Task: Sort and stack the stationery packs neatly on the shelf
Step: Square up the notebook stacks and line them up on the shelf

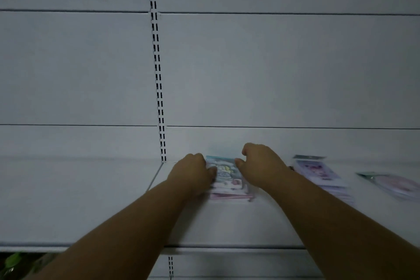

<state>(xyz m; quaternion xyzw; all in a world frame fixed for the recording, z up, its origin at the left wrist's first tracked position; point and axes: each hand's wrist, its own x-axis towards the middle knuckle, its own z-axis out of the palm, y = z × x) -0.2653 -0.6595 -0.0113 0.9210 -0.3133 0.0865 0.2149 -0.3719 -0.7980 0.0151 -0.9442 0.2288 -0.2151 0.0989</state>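
White panelled backing fills most of what we see, split by a slotted upright (156, 63), and below it runs the white shelf (91, 207) on which we are working. We judge the shelf is bare to the left so that sorted piles can be spread along it.

Our two forearms reach in from below to the centre stack of packs (228, 179), which lies flat on the shelf just right of the upright's foot. Our left hand (193, 174) presses against its left edge with fingers curled in; our right hand (261, 163) sits at its right edge, thumb touching the top pack and the other fingers bent over. We seem to be squaring the pile from both sides, not lifting it; whether either hand truly pinches a pack, we cannot tell through the blur.

To the right, near our right wrist, lies a second stack of packs (318, 173), purple-printed, fanned a little at its near end. Farther right and apart, a loose pack (395, 184) lies askew, probably awaiting its pile.
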